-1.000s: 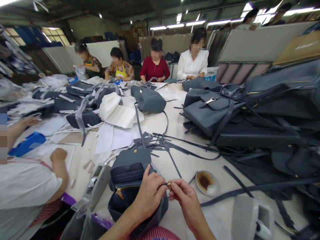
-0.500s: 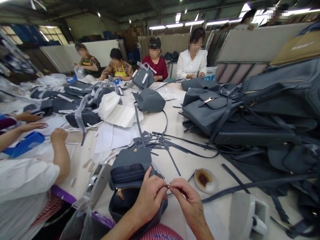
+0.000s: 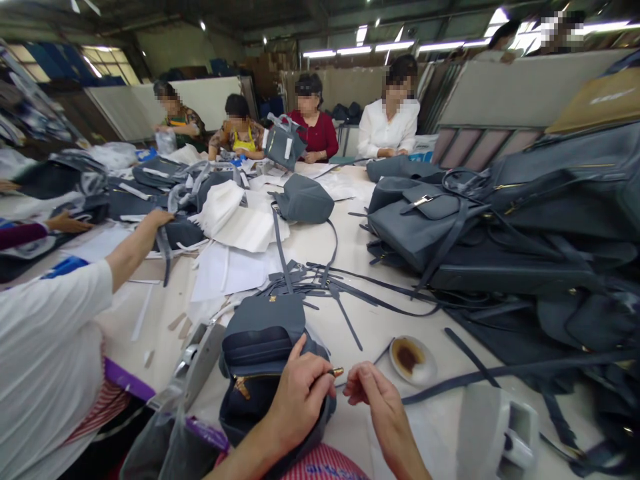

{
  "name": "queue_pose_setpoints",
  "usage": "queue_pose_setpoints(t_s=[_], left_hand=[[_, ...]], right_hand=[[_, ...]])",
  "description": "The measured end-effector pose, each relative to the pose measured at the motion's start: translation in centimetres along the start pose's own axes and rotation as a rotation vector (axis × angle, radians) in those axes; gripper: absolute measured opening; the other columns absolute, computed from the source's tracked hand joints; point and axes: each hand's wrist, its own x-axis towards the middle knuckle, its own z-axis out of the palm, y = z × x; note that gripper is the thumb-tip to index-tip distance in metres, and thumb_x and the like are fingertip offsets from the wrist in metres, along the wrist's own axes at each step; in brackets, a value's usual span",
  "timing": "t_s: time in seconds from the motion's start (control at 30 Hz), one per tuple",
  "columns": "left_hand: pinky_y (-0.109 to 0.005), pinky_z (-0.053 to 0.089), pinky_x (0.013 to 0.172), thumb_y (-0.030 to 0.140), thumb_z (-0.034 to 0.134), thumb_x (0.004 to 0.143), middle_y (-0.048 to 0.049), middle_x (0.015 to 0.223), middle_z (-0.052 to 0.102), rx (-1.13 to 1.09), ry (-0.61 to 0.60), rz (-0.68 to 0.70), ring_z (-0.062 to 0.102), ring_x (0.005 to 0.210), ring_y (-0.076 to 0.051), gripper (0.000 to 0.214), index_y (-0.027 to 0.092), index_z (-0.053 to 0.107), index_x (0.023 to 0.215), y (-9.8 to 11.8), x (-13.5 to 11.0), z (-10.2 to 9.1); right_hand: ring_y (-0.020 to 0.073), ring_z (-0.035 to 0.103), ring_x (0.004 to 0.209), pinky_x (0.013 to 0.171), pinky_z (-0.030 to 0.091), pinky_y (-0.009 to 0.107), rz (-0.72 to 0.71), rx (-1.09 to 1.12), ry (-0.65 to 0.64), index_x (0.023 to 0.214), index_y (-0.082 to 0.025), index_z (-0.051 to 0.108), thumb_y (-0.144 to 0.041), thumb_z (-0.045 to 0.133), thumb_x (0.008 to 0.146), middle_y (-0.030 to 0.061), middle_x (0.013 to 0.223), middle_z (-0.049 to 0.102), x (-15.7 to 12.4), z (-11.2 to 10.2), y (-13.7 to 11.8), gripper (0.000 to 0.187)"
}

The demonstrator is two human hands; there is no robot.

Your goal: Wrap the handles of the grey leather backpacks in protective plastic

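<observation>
A dark grey backpack point(image 3: 263, 313) stands upright before me, its zipped pocket showing a gold zip pull point(image 3: 242, 388). My left hand point(image 3: 303, 390) rests against its right side, thumb and fingers pinching a narrow dark strap end with a gold metal fitting point(image 3: 338, 371). The rest of that strap is mostly hidden by the hand. Just right of the fitting, apart from it, is my right hand point(image 3: 373, 400), loosely curled with nothing visible in it. Beyond it lies a small white dish point(image 3: 423, 370) with brown liquid.
Loose dark straps point(image 3: 300, 283) lie behind the backpack. A heap of dark bags point(image 3: 525, 247) fills the right side. Grey-white dispensers point(image 3: 493, 427) point(image 3: 200, 353) stand at either side. A co-worker's arm point(image 3: 133, 247) reaches across at left; several people sit opposite.
My right hand has let go of the gold fitting and drawn slightly right. The left co-worker's arm has stretched forward onto a dark bag, and bags at far left have moved.
</observation>
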Motion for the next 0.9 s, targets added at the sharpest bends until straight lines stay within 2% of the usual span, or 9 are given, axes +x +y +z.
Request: queue_pose_setpoints(t_s=[0.1,0.27,0.43,0.5,0.63,0.7,0.77,0.83,0.9], left_hand=[[-0.055,0.031,0.112,0.01,0.046,0.086,0.0012,0.07,0.064,0.097,0.071,0.121,0.061,0.07,-0.014,0.019,0.019,0.06,0.077,-0.3,-0.5,0.5],[-0.054,0.037,0.108,0.01,0.043,0.088,-0.0007,0.069,0.065,0.245,0.112,0.284,0.062,0.071,-0.015,0.021,0.019,0.061,0.082,-0.5,-0.6,0.8],[-0.053,0.04,0.106,0.009,0.041,0.088,-0.001,0.067,0.065,0.315,0.121,0.334,0.062,0.069,-0.015,0.024,0.019,0.06,0.078,-0.4,-0.3,0.7],[-0.052,0.041,0.104,0.009,0.042,0.088,-0.0005,0.065,0.064,0.314,0.119,0.327,0.062,0.067,-0.015,0.023,0.019,0.06,0.078,-0.3,-0.3,0.8],[-0.05,0.042,0.104,0.008,0.042,0.087,0.0004,0.062,0.062,0.286,0.132,0.312,0.06,0.064,-0.014,0.023,0.019,0.059,0.076,-0.3,-0.5,1.0],[-0.047,0.042,0.104,0.008,0.042,0.086,-0.0005,0.064,0.063,0.251,0.138,0.33,0.061,0.065,-0.014,0.022,0.02,0.059,0.077,-0.6,-0.9,1.4],[-0.043,0.044,0.102,0.012,0.042,0.086,-0.001,0.065,0.065,0.209,0.155,0.378,0.062,0.066,-0.014,0.02,0.02,0.059,0.079,-1.4,-1.3,2.2],[-0.04,0.047,0.098,0.019,0.043,0.088,0.0,0.061,0.064,0.198,0.18,0.444,0.062,0.062,-0.014,0.02,0.021,0.06,0.077,-2.8,-1.7,3.4],[-0.038,0.048,0.096,0.025,0.044,0.091,0.0014,0.056,0.064,0.234,0.179,0.494,0.06,0.056,-0.013,0.023,0.022,0.06,0.074,-4.4,-1.9,4.8]], right_hand=[[0.0168,0.058,0.063,0.055,0.047,0.026,0.127,0.206,-0.043,0.081,-0.018,0.067,-0.069,0.052,0.081,0.0018,0.065,0.061,-0.4,0.1,-1.0,0.052],[0.0159,0.061,0.06,0.053,0.049,0.024,0.183,0.187,-0.056,0.069,-0.016,0.07,-0.061,0.076,0.064,0.0033,0.061,0.066,-0.8,0.5,-2.5,0.046],[0.0189,0.066,0.066,0.059,0.053,0.029,0.241,0.217,-0.042,0.073,-0.016,0.073,-0.059,0.079,0.06,0.0066,0.069,0.072,-0.8,0.5,-3.1,0.046],[0.0169,0.063,0.061,0.056,0.051,0.027,0.228,0.216,-0.036,0.069,-0.016,0.071,-0.06,0.079,0.059,0.0046,0.064,0.07,-0.9,0.8,-2.9,0.045],[0.0112,0.05,0.049,0.048,0.041,0.022,0.115,0.137,-0.053,0.063,-0.019,0.063,-0.061,0.073,0.067,-0.0041,0.05,0.056,-0.4,0.9,-1.0,0.043],[0.0122,0.051,0.052,0.051,0.042,0.023,0.082,0.064,-0.034,0.061,-0.02,0.061,-0.061,0.07,0.07,-0.004,0.052,0.055,0.8,0.4,0.1,0.044],[0.0162,0.06,0.063,0.058,0.046,0.025,0.104,0.007,-0.006,0.063,-0.019,0.065,-0.064,0.068,0.069,0.0004,0.061,0.064,2.9,-0.1,0.8,0.046],[0.0189,0.066,0.073,0.063,0.048,0.025,0.192,0.024,-0.027,0.07,-0.017,0.07,-0.065,0.069,0.067,0.0058,0.074,0.072,5.5,0.1,0.9,0.048],[0.0178,0.068,0.071,0.059,0.047,0.024,0.303,0.071,-0.112,0.076,-0.016,0.072,-0.063,0.068,0.068,0.0086,0.078,0.074,8.1,1.5,0.4,0.048]])
